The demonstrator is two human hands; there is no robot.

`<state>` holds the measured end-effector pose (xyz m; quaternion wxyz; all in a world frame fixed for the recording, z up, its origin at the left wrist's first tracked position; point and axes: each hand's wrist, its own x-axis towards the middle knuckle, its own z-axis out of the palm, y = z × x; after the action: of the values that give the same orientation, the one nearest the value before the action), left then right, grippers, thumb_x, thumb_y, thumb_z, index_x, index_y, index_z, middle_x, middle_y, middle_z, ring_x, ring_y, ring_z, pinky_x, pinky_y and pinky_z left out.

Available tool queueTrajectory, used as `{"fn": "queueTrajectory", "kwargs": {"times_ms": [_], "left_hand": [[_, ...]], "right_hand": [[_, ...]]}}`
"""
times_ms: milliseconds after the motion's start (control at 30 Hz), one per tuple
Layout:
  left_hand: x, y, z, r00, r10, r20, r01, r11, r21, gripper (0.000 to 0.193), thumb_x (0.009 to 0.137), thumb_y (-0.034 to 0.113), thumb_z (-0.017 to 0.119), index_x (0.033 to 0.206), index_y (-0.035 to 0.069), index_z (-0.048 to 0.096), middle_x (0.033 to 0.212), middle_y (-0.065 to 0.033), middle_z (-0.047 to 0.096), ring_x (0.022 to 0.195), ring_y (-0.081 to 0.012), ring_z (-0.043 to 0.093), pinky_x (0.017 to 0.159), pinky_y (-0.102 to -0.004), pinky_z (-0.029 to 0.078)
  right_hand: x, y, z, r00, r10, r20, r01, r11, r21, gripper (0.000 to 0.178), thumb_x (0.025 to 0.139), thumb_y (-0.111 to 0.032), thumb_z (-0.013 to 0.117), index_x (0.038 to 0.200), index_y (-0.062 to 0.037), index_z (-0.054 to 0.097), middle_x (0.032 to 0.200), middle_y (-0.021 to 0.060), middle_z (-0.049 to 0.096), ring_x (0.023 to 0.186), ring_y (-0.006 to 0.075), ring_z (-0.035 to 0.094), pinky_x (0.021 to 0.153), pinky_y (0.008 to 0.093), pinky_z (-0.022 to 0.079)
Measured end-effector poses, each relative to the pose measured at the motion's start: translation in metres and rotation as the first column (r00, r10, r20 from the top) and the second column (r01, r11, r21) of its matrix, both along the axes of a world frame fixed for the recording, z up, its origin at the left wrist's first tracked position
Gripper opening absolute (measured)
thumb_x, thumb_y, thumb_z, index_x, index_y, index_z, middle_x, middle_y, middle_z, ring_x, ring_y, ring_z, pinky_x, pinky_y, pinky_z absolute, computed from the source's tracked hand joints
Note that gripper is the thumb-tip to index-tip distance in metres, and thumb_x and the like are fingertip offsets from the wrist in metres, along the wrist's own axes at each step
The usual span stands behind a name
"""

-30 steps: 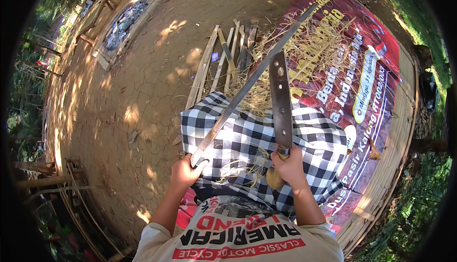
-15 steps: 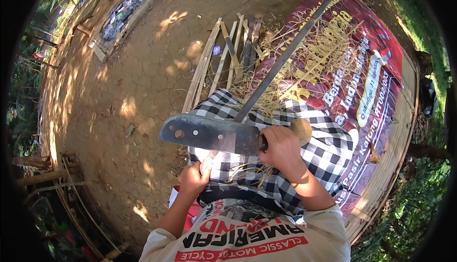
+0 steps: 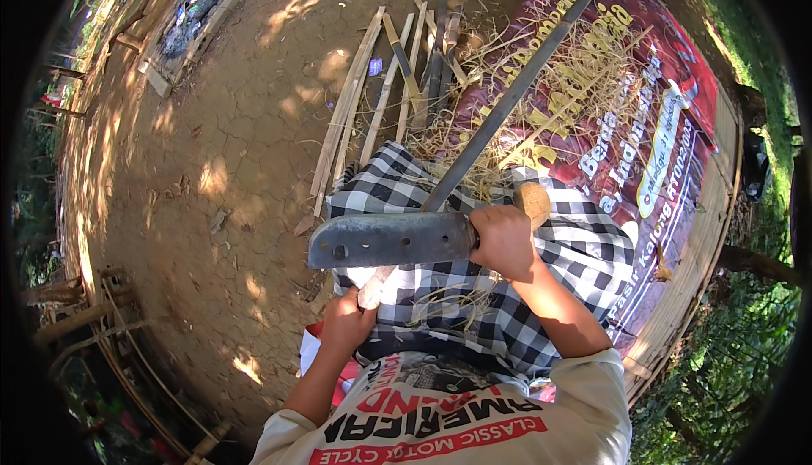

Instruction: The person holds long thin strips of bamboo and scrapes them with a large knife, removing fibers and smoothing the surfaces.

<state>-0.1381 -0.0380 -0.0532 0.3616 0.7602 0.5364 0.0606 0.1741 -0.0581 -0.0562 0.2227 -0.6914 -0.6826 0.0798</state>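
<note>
My right hand (image 3: 507, 241) is wrapped round the wooden handle (image 3: 533, 203) of a broad-bladed machete (image 3: 389, 241). Its dark blade, with a few holes in it, points left across my lap. My left hand (image 3: 347, 321) grips the pale near end of a long strip, seemingly bamboo (image 3: 516, 97). The strip passes beneath the blade and slants away to the far right, its far part dark grey. Whether the edge touches the strip I cannot tell. Under both hands a black-and-white checked cloth (image 3: 584, 245) covers my lap, with thin shavings (image 3: 457, 309) on it.
Several split strips (image 3: 359, 97) lie on the earth ground ahead. Curly shavings (image 3: 558, 84) are heaped on a dark red printed banner (image 3: 609, 156) over a bamboo platform (image 3: 677, 270) at right. A framed ash pit (image 3: 199, 13) sits far left, a wooden railing (image 3: 80, 321) at left.
The machete has moved a little right and turned, its tip now lower relative to the handle. My left hand keeps its grip on the strip. The whole view has shifted slightly.
</note>
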Motion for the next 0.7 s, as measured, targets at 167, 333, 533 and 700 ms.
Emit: {"fn": "queueTrajectory", "kwargs": {"times_ms": [167, 333, 533, 700], "left_hand": [[-0.002, 0.001, -0.001, 0.998, -0.026, -0.057, 0.028, 0.999, 0.032, 0.031, 0.081, 0.030, 0.068, 0.088, 0.000, 0.063, 0.063, -0.0229, 0.061, 0.062, -0.0428, 0.062, 0.058, -0.0483, 0.049], [-0.003, -0.002, -0.001, 0.998, -0.011, -0.068, 0.013, 0.999, 0.037, 0.031, 0.080, 0.031, 0.069, 0.089, 0.001, 0.063, 0.063, -0.0215, 0.061, 0.062, -0.0412, 0.063, 0.059, -0.0482, 0.049], [-0.001, -0.001, 0.003, 0.996, 0.033, -0.085, -0.034, 0.999, -0.007, 0.035, 0.079, 0.034, 0.071, 0.089, 0.001, 0.065, 0.065, -0.0202, 0.063, 0.065, -0.0412, 0.064, 0.060, -0.0484, 0.050], [-0.003, 0.000, -0.005, 0.996, -0.019, -0.083, 0.024, 0.998, 0.057, 0.035, 0.079, 0.035, 0.071, 0.086, 0.001, 0.064, 0.064, -0.0208, 0.062, 0.064, -0.0414, 0.063, 0.060, -0.0480, 0.051]], "right_hand": [[0.016, 0.004, 0.000, 0.997, -0.073, -0.016, 0.073, 0.997, 0.004, 0.024, 0.059, -0.021, 0.072, 0.072, -0.0062, 0.058, 0.069, 0.0094, 0.059, 0.070, 0.0285, 0.062, 0.065, 0.0387, 0.049], [0.028, 0.006, -0.001, 0.993, -0.092, 0.067, 0.092, 0.996, 0.015, 0.022, 0.059, -0.020, 0.070, 0.071, -0.0078, 0.057, 0.068, 0.0094, 0.059, 0.068, 0.0295, 0.061, 0.065, 0.0401, 0.049], [0.150, 0.010, 0.025, 0.645, -0.706, 0.292, 0.764, 0.591, -0.258, 0.027, 0.076, -0.021, 0.064, 0.095, -0.0020, 0.067, 0.087, 0.0223, 0.069, 0.085, 0.0398, 0.068, 0.077, 0.0466, 0.054], [0.210, -0.021, 0.007, 0.541, -0.827, 0.155, 0.841, 0.536, -0.072, 0.024, 0.072, -0.017, 0.062, 0.088, -0.0004, 0.068, 0.081, 0.0245, 0.068, 0.081, 0.0432, 0.066, 0.075, 0.0516, 0.051]]}}
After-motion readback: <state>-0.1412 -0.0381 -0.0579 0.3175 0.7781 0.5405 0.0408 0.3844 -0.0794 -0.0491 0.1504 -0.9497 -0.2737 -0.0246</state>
